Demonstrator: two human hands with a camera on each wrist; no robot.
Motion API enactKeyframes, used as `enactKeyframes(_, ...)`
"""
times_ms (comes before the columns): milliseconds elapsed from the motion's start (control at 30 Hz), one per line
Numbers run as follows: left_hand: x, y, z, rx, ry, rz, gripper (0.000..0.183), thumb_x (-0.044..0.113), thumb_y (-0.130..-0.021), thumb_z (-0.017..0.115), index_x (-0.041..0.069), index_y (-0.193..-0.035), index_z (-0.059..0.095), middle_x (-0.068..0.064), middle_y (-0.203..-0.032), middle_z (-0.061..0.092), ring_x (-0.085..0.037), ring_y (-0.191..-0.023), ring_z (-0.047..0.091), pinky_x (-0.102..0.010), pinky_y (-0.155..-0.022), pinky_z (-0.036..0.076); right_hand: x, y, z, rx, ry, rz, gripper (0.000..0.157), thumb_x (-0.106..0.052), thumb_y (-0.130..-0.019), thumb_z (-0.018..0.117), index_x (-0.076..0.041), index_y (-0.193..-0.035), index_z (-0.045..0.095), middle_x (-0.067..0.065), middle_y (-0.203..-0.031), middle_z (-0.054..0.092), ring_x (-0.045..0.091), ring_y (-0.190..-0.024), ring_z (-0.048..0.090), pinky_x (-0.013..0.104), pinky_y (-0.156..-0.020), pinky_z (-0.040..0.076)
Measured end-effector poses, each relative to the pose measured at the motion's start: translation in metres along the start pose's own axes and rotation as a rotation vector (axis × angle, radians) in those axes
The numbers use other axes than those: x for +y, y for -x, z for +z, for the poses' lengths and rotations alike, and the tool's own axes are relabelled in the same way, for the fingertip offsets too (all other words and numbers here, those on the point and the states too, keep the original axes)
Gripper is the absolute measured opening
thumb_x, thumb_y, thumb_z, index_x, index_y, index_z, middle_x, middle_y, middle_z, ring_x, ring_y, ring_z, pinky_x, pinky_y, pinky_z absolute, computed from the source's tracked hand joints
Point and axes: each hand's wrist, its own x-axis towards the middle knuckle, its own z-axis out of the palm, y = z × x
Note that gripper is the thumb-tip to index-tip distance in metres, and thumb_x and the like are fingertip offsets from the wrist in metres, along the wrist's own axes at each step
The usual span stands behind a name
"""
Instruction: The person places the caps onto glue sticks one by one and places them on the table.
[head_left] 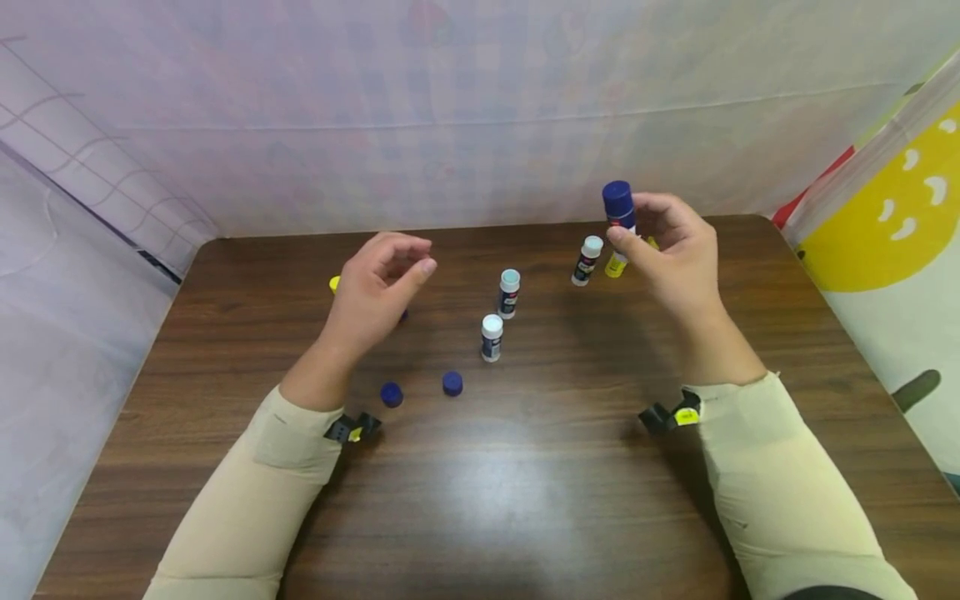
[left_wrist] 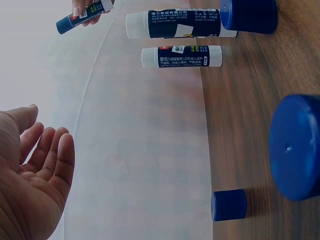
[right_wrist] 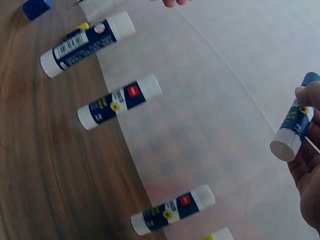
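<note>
My right hand pinches a glue stick between thumb and fingers, its blue cap on top, raised above the table. My left hand hovers over the left side, palm turned inward, fingers loosely bent around nothing. Three capless glue sticks stand upright between the hands: a near one, a middle one and one at the right. Loose blue caps lie nearer the left arm, one beside another; a further cap is mostly hidden by the left hand in the head view.
Behind the held stick stands a yellow-and-white item, partly covered by the right hand. Another yellow object peeks out behind the left hand. The brown wooden table ends at a pale curtain at the back.
</note>
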Motion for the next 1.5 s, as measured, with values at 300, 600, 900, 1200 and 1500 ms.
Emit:
enactKeyframes(300,-0.002,0.0,-0.003,0.009,0.003,-0.002,0.027,0.02,-0.101,0.071,0.006,-0.124,0.071,-0.007,-0.119,0.068,-0.016,-0.103,0.067,-0.024,-0.084,0.057,0.005,-0.008,-0.02,0.126,-0.009,0.093,0.029,0.001,-0.088,0.08,-0.001,-0.116,0.074,0.005,-0.104,0.075,0.016,-0.09,0.068,0.017,-0.075,0.06)
enactKeyframes(600,-0.003,-0.001,-0.004,0.009,0.004,-0.014,0.027,0.021,-0.101,0.07,0.006,-0.124,0.071,-0.007,-0.119,0.068,-0.015,-0.103,0.067,-0.023,-0.084,0.056,0.015,-0.016,-0.038,0.247,-0.055,0.08,0.028,0.003,-0.085,0.082,0.0,-0.112,0.075,0.004,-0.096,0.076,0.015,-0.088,0.068,0.019,-0.075,0.058)
enactKeyframes(900,-0.005,-0.001,-0.004,0.012,0.003,-0.018,0.028,0.021,-0.102,0.07,0.006,-0.124,0.071,-0.007,-0.118,0.068,-0.015,-0.102,0.067,-0.023,-0.082,0.056,0.023,-0.019,-0.043,0.324,-0.135,0.115,0.029,0.004,-0.084,0.083,0.003,-0.111,0.074,0.009,-0.098,0.076,0.018,-0.089,0.067,0.022,-0.075,0.057)
enactKeyframes(1200,-0.008,-0.002,-0.005,0.01,-0.012,-0.027,0.028,0.022,-0.102,0.069,0.006,-0.125,0.071,-0.007,-0.119,0.067,-0.016,-0.103,0.066,-0.025,-0.084,0.055,0.026,-0.018,-0.049,0.376,-0.101,0.225,0.033,-0.004,-0.086,0.084,-0.003,-0.118,0.073,0.007,-0.11,0.074,0.019,-0.103,0.064,0.025,-0.09,0.054)
enactKeyframes(1500,-0.015,-0.004,-0.007,0.024,-0.035,-0.031,0.028,0.023,-0.102,0.069,0.006,-0.125,0.07,-0.008,-0.121,0.068,-0.018,-0.105,0.067,-0.031,-0.086,0.056,0.036,-0.017,-0.056,0.396,-0.048,0.185,0.029,-0.003,-0.089,0.081,-0.004,-0.116,0.073,0.005,-0.108,0.073,0.017,-0.103,0.065,0.025,-0.092,0.054)
